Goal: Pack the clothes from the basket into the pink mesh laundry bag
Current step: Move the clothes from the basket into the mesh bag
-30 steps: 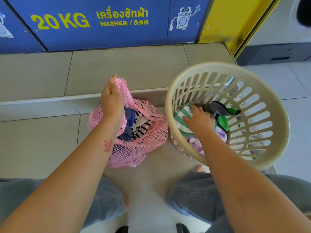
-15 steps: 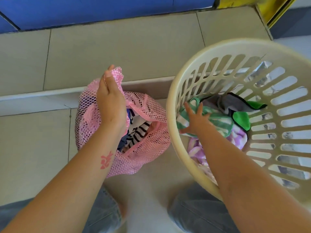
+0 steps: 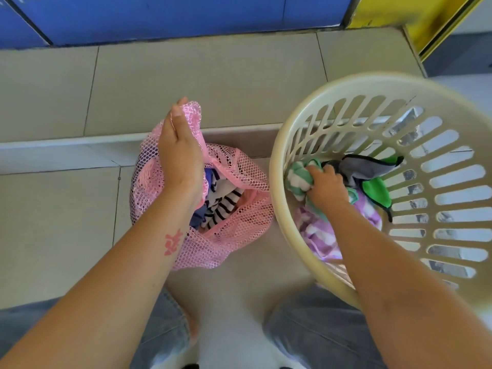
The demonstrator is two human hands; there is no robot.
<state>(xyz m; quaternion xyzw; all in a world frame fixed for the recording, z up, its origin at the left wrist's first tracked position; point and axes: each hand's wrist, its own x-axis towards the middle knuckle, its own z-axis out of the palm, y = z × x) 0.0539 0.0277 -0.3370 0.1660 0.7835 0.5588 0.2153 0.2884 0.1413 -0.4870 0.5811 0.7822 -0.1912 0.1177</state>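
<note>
— Hands?
— I had the left hand [image 3: 181, 155] pinching the far rim of the pink mesh laundry bag [image 3: 234, 227], mouth open; the right hand [image 3: 326, 186] clenched a green striped cloth [image 3: 298, 177] inside the basket [image 3: 275, 182], right of it
— Risk?
— I judged the purple cloth [image 3: 316, 230] beneath might snag and drag out. Right fingertips were buried; the basket's right edge was cut off

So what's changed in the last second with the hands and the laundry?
The right hand, which lay open in the basket, has closed round the green striped cloth and bunched it up. The cloth has not left the basket. The left hand still holds the rim of the bag up, and what shows inside the bag looks unchanged.
</note>
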